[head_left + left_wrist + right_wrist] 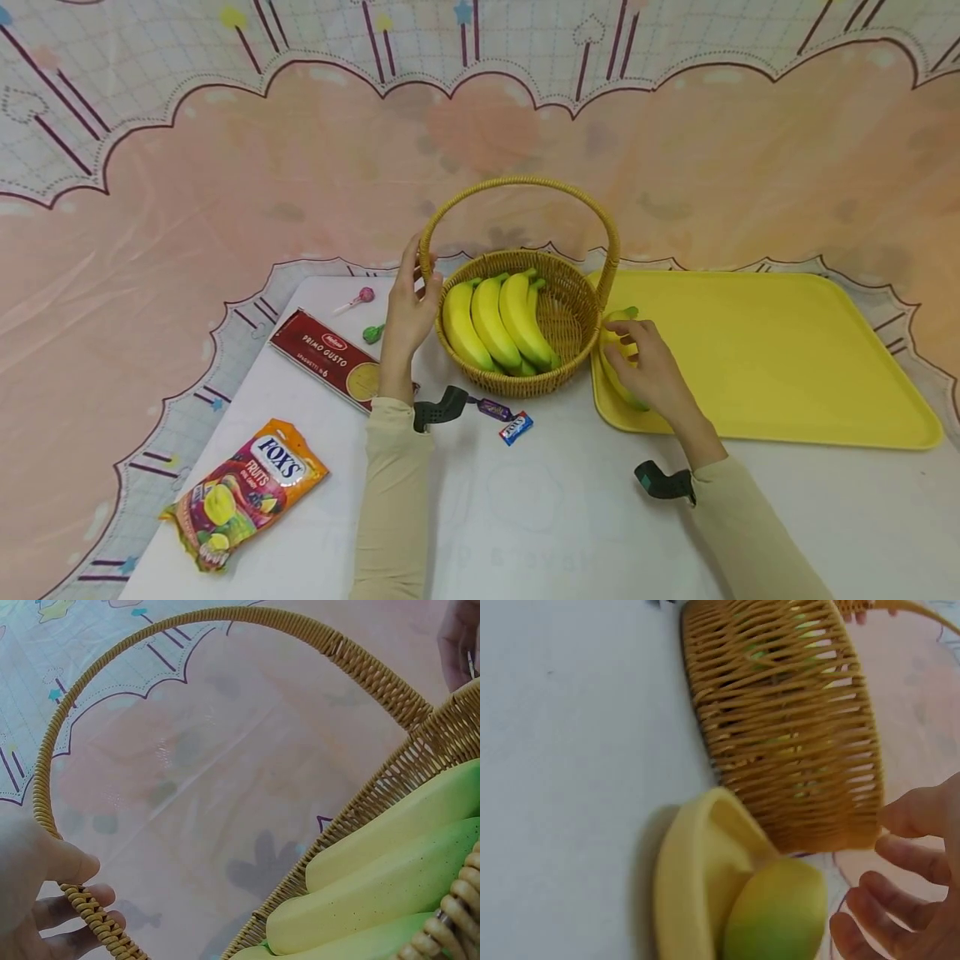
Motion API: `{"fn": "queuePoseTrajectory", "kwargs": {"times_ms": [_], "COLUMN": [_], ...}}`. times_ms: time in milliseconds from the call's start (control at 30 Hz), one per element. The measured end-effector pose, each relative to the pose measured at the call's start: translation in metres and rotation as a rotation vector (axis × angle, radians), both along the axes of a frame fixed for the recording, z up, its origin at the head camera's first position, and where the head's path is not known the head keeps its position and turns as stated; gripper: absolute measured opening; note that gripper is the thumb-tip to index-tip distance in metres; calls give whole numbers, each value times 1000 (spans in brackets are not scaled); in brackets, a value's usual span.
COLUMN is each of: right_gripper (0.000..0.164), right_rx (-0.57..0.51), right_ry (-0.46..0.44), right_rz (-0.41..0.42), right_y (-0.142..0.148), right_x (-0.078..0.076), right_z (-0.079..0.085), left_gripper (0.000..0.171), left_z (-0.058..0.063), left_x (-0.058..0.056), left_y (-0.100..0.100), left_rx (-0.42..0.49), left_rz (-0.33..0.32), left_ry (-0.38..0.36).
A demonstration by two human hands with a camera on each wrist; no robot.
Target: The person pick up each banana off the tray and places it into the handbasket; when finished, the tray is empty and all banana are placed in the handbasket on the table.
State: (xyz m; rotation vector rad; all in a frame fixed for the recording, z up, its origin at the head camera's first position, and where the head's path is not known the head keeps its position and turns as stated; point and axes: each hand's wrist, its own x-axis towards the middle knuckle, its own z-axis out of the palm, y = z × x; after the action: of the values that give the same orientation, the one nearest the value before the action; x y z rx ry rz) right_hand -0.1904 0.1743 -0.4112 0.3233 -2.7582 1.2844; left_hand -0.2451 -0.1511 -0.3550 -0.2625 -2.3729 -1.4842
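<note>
A woven basket point(567, 321) with a tall handle point(56, 720) stands mid-table, several yellow bananas point(491, 321) lying in its left part. My left hand point(411, 317) holds the left side of the handle; in the left wrist view the thumb and fingers are on either side of it. Right of the basket, one banana point(776, 915) lies at the left end of a yellow tray point(772, 358). Over that banana is my right hand point(648, 367), fingers spread and loosely bent. The right wrist view shows a gap between fingers and banana, with the fingertips close to the basket's rim.
Left of the basket lie a pink lollipop point(365, 295), a green lollipop point(372, 334) and a red spaghetti pack point(322, 354). A Fox's candy bag point(247, 496) is at the front left. A purple wrapped candy point(494, 408) and a blue one point(516, 428) lie before the basket.
</note>
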Motion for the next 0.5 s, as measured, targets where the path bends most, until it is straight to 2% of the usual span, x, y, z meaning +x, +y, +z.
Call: {"fn": "queuePoseTrajectory", "kwargs": {"times_ms": [167, 400, 500], "right_gripper": [45, 62, 69], "right_rx": [8, 87, 116], "right_ry": [-48, -99, -180], "right_rz": [-9, -47, -79], "right_y": [4, 5, 7], "right_x": [1, -3, -6], "right_z": [-10, -15, -15], "left_gripper": [60, 58, 58], "left_z": [-1, -1, 0], "left_x": [1, 1, 1], "left_y": [-1, -1, 0], "left_rx": [4, 1, 4], "left_rz": [-4, -8, -6], "left_ry": [5, 1, -1]}}
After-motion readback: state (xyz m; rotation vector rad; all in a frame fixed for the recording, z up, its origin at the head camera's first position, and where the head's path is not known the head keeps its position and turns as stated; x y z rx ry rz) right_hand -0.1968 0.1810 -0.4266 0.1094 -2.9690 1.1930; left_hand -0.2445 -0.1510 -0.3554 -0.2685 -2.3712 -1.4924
